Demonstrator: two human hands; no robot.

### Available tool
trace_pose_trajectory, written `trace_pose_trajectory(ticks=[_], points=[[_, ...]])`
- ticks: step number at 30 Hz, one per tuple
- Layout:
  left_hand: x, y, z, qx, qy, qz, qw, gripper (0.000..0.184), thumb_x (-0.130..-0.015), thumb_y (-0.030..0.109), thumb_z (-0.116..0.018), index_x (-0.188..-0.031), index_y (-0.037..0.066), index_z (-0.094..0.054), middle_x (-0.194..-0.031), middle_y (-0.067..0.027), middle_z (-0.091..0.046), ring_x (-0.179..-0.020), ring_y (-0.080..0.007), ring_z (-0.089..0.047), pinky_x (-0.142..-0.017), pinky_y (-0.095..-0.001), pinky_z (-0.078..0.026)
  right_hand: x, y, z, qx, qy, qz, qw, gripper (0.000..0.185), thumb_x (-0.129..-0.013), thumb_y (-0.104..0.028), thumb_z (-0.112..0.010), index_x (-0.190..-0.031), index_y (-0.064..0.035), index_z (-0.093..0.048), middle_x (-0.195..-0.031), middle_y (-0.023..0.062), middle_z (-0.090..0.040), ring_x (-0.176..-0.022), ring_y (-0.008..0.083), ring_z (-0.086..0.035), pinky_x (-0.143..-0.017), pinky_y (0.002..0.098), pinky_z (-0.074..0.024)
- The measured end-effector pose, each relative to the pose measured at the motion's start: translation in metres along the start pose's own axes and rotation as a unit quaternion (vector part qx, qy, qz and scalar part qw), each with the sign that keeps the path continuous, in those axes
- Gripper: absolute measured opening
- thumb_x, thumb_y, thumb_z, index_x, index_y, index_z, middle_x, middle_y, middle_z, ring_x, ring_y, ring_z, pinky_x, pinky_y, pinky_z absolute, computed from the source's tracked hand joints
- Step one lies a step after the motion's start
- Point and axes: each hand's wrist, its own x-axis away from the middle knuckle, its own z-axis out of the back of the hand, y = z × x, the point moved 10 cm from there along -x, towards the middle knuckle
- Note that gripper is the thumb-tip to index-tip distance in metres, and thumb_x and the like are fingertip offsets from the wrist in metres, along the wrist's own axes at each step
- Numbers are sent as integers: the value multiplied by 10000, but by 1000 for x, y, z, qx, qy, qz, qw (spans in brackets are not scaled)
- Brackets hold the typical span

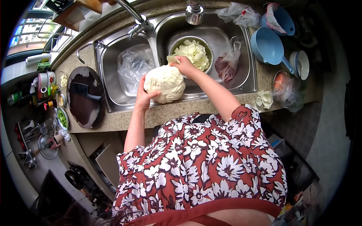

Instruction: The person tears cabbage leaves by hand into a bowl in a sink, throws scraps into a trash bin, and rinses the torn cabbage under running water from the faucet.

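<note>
A large pale cabbage is held over the divider and front edge of the double sink. My left hand wraps round its left side, with the thumb on top. At the cabbage's upper right, my right hand pinches a small piece of cabbage leaf. Just behind that hand, a bowl of torn cabbage leaves sits in the right basin. Beside the bowl lies a clear bag of dark red meat. The left basin holds a crumpled plastic bag.
Left of the sink, a cleaver lies on a round dark board. A faucet rises behind the sink. On the right counter are a blue ladle-like basin, a white bowl, loose cabbage leaves and a bagged container.
</note>
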Motion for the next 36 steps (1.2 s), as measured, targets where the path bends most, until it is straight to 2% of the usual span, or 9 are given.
trace_pose_trajectory(ticks=[10, 12, 20, 22, 26, 28, 29, 32, 36], points=[[-6, -14, 3, 68, -27, 39, 997, 921, -536, 9, -790, -1335, 42, -334, -1224, -74, -516, -1154, -210, -494, -1011, -345, -383, -14, 64, -2, -125, 70, -18, 990, 284, -800, -162, -673, -1025, 7, -639, -935, 77, -665, -828, 148, -617, -736, 291, -484], [-4, -19, 3, 82, -37, 42, 995, 940, -538, 23, -796, -1351, 44, -324, -1236, -79, -513, -1166, -220, -490, -1019, -354, -376, -6, 77, 0, -127, 110, -67, 984, 323, -810, -177, -663, -1072, 7, -620, -958, 80, -659, -847, 157, -618, -751, 294, -487], [-3, -22, 1, 53, -75, 56, 994, 932, -547, 72, -797, -1352, 54, -327, -1251, -93, -503, -1176, -243, -486, -1019, -376, -378, -9, 52, -3, 18, 3, -179, 984, 470, -767, -188, -706, -1185, -30, -560, -990, 91, -641, -825, 167, -613, -669, 308, -493], [-4, -22, 0, 38, -72, 58, 995, 935, -545, 74, -801, -1352, 54, -326, -1255, -92, -500, -1177, -246, -484, -1018, -379, -379, 2, 55, -4, -30, 22, -216, 976, 481, -753, -158, -714, -1189, -41, -549, -1004, 88, -637, -841, 174, -625, -666, 338, -523], [-5, -35, 4, 66, -79, 61, 993, 983, -533, 5, -794, -1379, 62, -299, -1268, -83, -496, -1191, -232, -474, -1019, -368, -372, 4, 89, -16, -112, -3, -231, 967, 361, -789, -99, -676, -1127, -52, -557, -1052, 89, -626, -897, 191, -638, -716, 379, -558], [-6, -35, 5, 96, -64, 42, 992, 983, -527, 17, -798, -1378, 55, -306, -1273, -86, -495, -1194, -234, -472, -1024, -366, -369, 13, 94, -29, -248, -34, -270, 930, 267, -777, 1, -651, -1036, -35, -597, -950, 96, -653, -831, 191, -654, -665, 314, -553], [-9, -36, 5, 96, -66, 42, 992, 983, -527, 17, -798, -1378, 55, -306, -1273, -86, -495, -1194, -234, -472, -1024, -366, -369, 14, 97, -30, -250, -37, -278, 927, 228, -792, -13, -637, -1017, -29, -599, -944, 79, -655, -814, 163, -653, -662, 289, -555], [-7, -36, 3, 102, -67, 65, 990, 976, -525, 27, -800, -1372, 50, -317, -1271, -89, -498, -1189, -240, -478, -1028, -366, -368, -57, 238, -42, -216, -131, -335, 908, 209, -817, -16, -604, -1025, -6, -590, -976, 98, -657, -837, 166, -657, -684, 289, -560], [-13, -39, 2, 79, -108, 74, 988, 973, -519, 22, -800, -1368, 51, -325, -1265, -92, -503, -1178, -246, -488, -1021, -369, -379, -19, 177, -32, -114, -158, -360, 912, 214, -841, -13, -568, -1053, 22, -574, -1036, 124, -649, -892, 181, -656, -734, 305, -565]])
